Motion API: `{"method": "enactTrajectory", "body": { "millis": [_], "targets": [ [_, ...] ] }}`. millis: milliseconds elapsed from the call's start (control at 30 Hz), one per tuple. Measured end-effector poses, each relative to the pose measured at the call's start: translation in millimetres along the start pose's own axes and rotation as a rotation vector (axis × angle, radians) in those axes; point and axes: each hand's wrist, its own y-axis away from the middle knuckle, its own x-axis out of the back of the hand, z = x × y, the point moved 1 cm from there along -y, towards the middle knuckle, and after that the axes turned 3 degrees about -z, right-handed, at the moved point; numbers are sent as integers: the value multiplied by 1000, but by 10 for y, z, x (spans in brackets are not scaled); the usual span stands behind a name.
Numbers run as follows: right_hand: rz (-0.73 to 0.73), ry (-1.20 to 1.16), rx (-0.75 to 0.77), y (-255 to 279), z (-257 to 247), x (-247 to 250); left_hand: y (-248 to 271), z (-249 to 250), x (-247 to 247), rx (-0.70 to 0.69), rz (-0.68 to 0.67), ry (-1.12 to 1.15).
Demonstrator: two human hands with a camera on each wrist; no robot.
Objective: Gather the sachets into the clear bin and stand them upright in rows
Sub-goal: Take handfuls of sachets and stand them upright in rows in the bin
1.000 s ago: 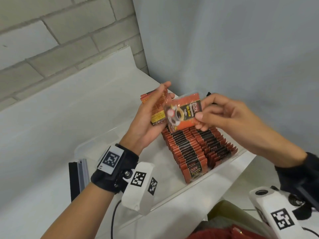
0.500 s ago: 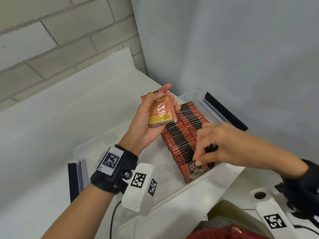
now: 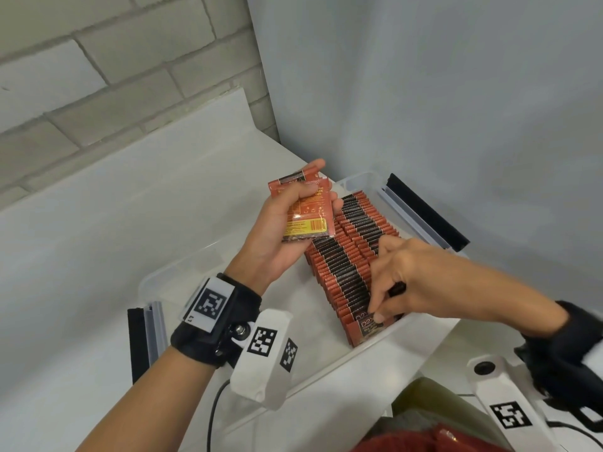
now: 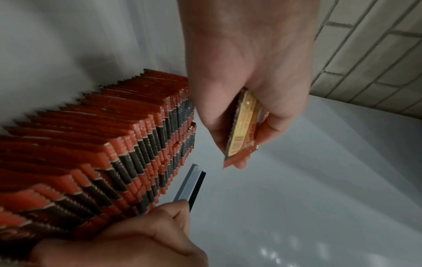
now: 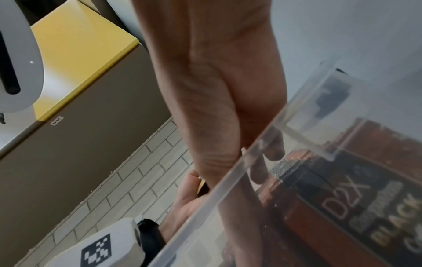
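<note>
My left hand [image 3: 321,195] holds a small stack of red-orange sachets [image 3: 308,220] above the clear bin [image 3: 421,327], thumb across the top one. In the left wrist view the stack [image 4: 242,130] shows edge-on in the left hand [image 4: 251,144]. Rows of upright sachets [image 3: 346,265] fill the bin's right side. My right hand [image 3: 380,313] reaches down at the near end of a row, and its curled fingers pinch the top edge of the front sachet [image 3: 367,327]. Through the bin wall [image 5: 285,126], the right wrist view shows that sachet [image 5: 365,207].
The bin stands on a white table [image 3: 98,256] in a corner between a brick wall [image 3: 98,76] and a grey wall [image 3: 456,93]. Black and clear strips hang at the bin's far end [image 3: 427,216] and near-left end [image 3: 143,340]. A yellowish object [image 3: 424,396] sits below.
My right hand carried one sachet from beside the left hand down to the near end of the row and still grips its top. The left hand has barely moved.
</note>
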Motion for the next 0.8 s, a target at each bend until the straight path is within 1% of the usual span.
{"method": "enactTrajectory", "body": {
  "millis": [133, 200, 233, 267, 367, 433, 500, 600, 700, 800],
  "targets": [
    [-65, 38, -6, -18, 26, 20, -8, -1, 11, -8, -2, -57],
    [-73, -1, 5, -17, 4, 69, -6, -10, 7, -9, -2, -92],
    [-38, -60, 11, -11, -16, 105, -4, -14, 2, -11, -5, -110],
    [32, -136, 14, -7, -32, 144, -3, -15, -2, -14, -12, -125],
    [329, -350, -41, -37, -40, 217, 5, -19, -15, -11, -35, -147],
    [477, -460, -82, -105, -10, 197, 10, -27, -21, -6, -43, -158],
    [550, -557, -103, -172, 5, 153, 16, -36, -30, 0, -48, -172],
    [599, -669, -80, -230, -17, 87, 24, -47, -42, 18, -48, -212],
    [665, -680, -52, -228, -21, 56, 25, -48, -43, 31, -38, -209],
    [786, -715, -22, -202, -26, 63, 25, -17, -31, 113, -39, -185]
  ]
}}
